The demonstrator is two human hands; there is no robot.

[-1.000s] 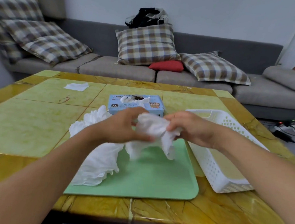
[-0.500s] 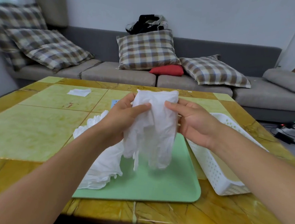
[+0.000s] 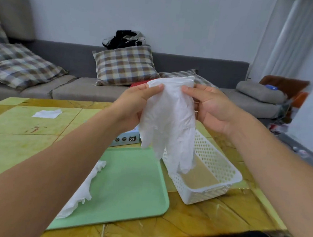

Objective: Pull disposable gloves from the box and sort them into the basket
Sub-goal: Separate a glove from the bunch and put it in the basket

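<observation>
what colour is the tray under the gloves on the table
Pale mint green tray, seen in the head view.

You have in view:

- Hands: two, your left hand (image 3: 134,105) and your right hand (image 3: 211,108).
- Raised gloves: one white glove (image 3: 170,123), or possibly more pressed together; the count there cannot be told.
- Gloves lying down: one white heap (image 3: 82,191); its number cannot be told.
- Glove boxes: one blue box (image 3: 125,139).
- Baskets: one white basket (image 3: 215,171).
- Trays: one green tray (image 3: 127,187).
- Tables: one table (image 3: 19,135).
- Paper scraps: one white scrap (image 3: 47,113).
- Plaid cushions: four showing.
</observation>
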